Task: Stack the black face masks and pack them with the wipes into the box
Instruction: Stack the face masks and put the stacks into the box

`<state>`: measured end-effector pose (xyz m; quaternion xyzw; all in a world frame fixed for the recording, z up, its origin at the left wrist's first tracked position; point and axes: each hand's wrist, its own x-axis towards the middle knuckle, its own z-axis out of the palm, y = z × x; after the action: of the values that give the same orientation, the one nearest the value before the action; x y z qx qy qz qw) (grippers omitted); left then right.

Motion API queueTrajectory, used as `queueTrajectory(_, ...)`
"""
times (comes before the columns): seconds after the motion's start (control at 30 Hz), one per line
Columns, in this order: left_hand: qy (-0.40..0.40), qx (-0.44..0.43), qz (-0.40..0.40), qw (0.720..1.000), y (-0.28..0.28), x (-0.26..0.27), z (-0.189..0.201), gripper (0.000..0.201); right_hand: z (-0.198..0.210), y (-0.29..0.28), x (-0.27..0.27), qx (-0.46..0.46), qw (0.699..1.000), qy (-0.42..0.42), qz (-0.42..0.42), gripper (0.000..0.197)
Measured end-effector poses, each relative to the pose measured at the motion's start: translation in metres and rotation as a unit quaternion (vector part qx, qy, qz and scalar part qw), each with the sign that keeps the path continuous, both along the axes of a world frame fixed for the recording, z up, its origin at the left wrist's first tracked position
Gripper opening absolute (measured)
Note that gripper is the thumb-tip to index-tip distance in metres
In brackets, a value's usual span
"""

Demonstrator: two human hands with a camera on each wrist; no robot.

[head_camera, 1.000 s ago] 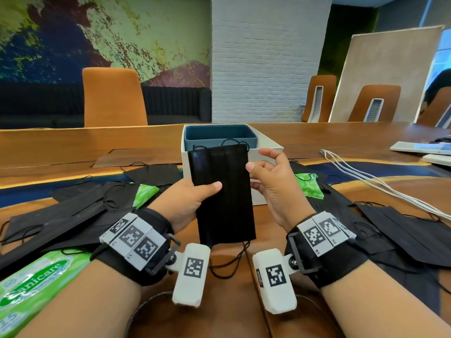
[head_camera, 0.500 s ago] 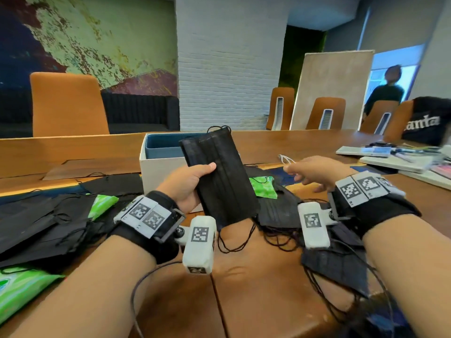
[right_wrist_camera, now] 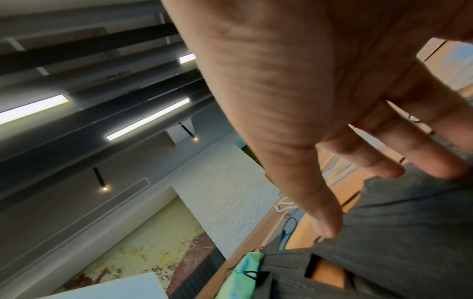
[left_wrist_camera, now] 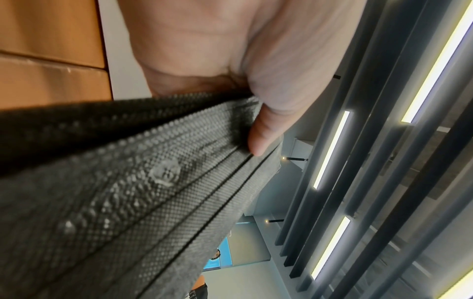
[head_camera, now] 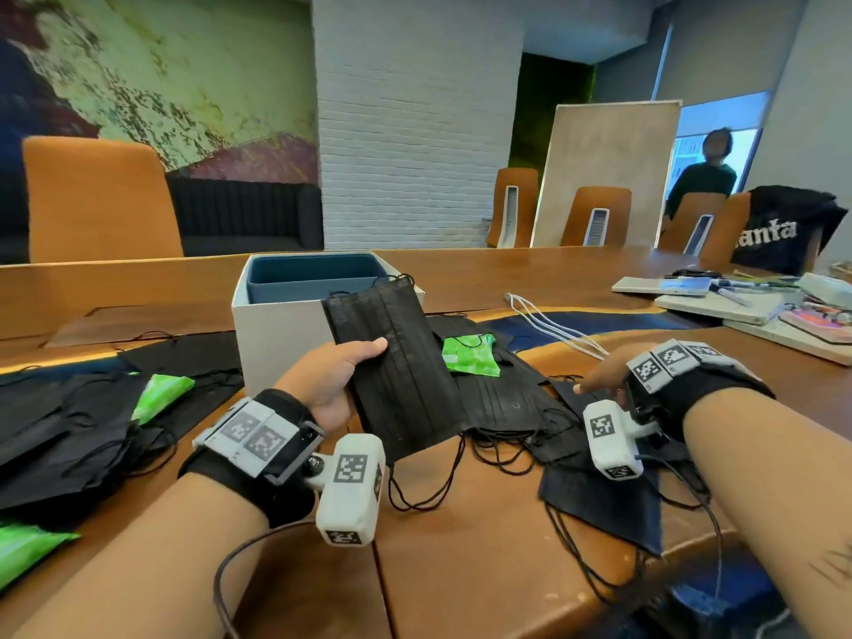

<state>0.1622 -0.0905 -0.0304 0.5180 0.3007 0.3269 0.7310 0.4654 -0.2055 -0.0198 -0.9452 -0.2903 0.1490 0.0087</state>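
Observation:
My left hand [head_camera: 339,378] grips a stack of black face masks [head_camera: 396,366] upright in front of the white box [head_camera: 276,334], thumb [left_wrist_camera: 266,129] pressed on the pleated fabric [left_wrist_camera: 128,202]. Ear loops dangle below the stack. My right hand [head_camera: 599,378] hovers with fingers [right_wrist_camera: 384,159] spread over loose black masks [head_camera: 507,398] lying on the table to the right; its fingertips are close to the fabric [right_wrist_camera: 396,232] and hold nothing. A small green wipes packet [head_camera: 468,355] lies on those masks. The box has a blue inner tray [head_camera: 313,279].
More black masks [head_camera: 69,426] and green wipes packs [head_camera: 161,394] lie at the left, another green pack [head_camera: 27,551] at the near left edge. White cables [head_camera: 548,325] cross the table at the right. Notebooks and papers [head_camera: 737,302] sit far right. A person [head_camera: 705,172] stands in the background.
My right hand let go of the held masks, swung right and came down over the loose masks on the table. The left hand kept the stack, now tilted. The head view turned right.

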Motion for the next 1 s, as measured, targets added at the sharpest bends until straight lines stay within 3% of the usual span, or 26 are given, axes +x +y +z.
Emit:
queueTrajectory(0.3, 0.010, 0.011, -0.027, 1.000, -0.006, 0.003, -0.004, 0.013, -0.018, -0.010, 0.002, -0.078, 0.989, -0.112, 0.052, 0.037)
queueTrajectory(0.47, 0.007, 0.018, -0.027, 0.999, -0.006, 0.002, -0.002, 0.013, -0.015, -0.010, 0.009, -0.040, 0.996, -0.080, 0.021, 0.039)
queueTrajectory(0.6, -0.002, 0.026, -0.024, 0.999, -0.004, -0.001, -0.001, 0.014, -0.012, -0.020, 0.012, -0.058, 0.992, -0.107, 0.037, 0.026)
queueTrajectory(0.9, -0.002, 0.035, -0.018, 0.999, -0.007, -0.002, -0.003, 0.013, -0.017, -0.017, 0.005, -0.012, 0.999, -0.032, 0.006, 0.043)
queueTrajectory(1.0, -0.006, 0.032, -0.022, 0.999, -0.005, -0.003, -0.003, 0.014, -0.008, -0.012, -0.001, 0.061, 0.998, -0.021, 0.019, 0.044)
